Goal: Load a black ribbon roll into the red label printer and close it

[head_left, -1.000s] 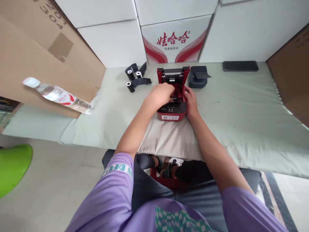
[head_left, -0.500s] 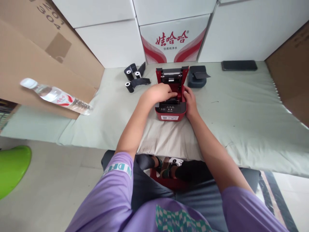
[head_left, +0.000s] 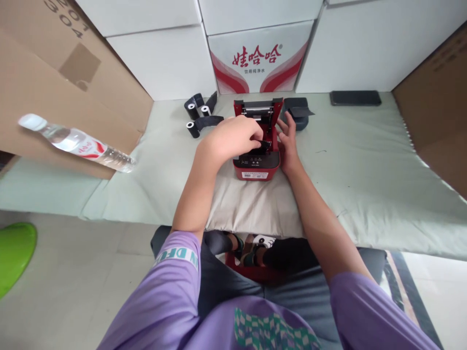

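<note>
A small red and black label printer [head_left: 256, 174] stands on the cloth with its lid [head_left: 258, 106] raised. My left hand [head_left: 237, 138] reaches over its left side into the open bay. Thumb and fingers pinch a black piece [head_left: 265, 145] there; the hand hides most of the bay, and I cannot tell the piece's kind. Against the printer's right side rests my right hand [head_left: 289, 148], its fingers spread and pointing away from me. Several small black rolls with white cores, one of them a black roll [head_left: 192, 129] with a loose strip, lie to the left.
Behind the printer on the right sits a dark case [head_left: 301, 121] with a black flap. A black phone [head_left: 355, 98] lies farther right. A water bottle [head_left: 78, 143] is at the left by a cardboard box [head_left: 109, 97]. White cartons [head_left: 251, 58] line the back.
My left fingers have curled and drawn up a little, now pinching the black piece. My right fingers have spread and stretched upward along the printer's side. The view has shifted slightly.
</note>
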A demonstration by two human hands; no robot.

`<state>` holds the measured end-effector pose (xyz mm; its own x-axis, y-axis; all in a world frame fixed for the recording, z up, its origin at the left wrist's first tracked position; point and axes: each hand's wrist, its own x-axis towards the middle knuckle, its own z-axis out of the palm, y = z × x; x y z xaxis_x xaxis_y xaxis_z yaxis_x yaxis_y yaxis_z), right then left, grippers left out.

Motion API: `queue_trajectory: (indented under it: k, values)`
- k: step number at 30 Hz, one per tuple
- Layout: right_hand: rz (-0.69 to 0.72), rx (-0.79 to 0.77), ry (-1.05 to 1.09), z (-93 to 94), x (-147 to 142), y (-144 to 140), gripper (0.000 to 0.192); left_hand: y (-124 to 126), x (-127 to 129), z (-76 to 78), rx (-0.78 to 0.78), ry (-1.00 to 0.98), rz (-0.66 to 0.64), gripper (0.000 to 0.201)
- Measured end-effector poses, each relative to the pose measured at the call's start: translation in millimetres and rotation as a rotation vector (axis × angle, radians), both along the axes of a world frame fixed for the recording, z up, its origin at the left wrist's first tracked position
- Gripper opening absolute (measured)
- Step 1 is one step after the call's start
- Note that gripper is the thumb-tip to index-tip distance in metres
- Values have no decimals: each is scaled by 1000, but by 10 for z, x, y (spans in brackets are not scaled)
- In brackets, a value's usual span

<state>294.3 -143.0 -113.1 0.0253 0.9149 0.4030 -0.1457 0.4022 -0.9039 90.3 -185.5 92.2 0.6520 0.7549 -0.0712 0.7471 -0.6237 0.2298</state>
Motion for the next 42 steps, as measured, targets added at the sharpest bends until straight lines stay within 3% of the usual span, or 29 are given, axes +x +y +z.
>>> queue_trajectory:
  k: [6,16,21,29,32,38,42]
  values:
    - [-6,-26,-60,7,97,28,88,-30,-25,29,32,-43,16,19]
    - [-90,-65,-64,212,31,-127,85,-68,-82,93,-14,67,159,18]
    - [-131,-48,-89,224,-1,-148,71,-135,-99,105,-36,67,215,19]
    - [-163,28,-58,234,-44,-182,56,-158,-96,158,-47,82,222,19]
    - [-146,-6,-65,195,-60,-166,60,-104,-126,158,-46,56,203,22]
    - [9,-124,-6,115,-99,-108,94,321,-322,-67,-30,32,278,50]
    - [60,-144,17,153,-98,-144,96,629,-473,-291,-221,42,292,72]
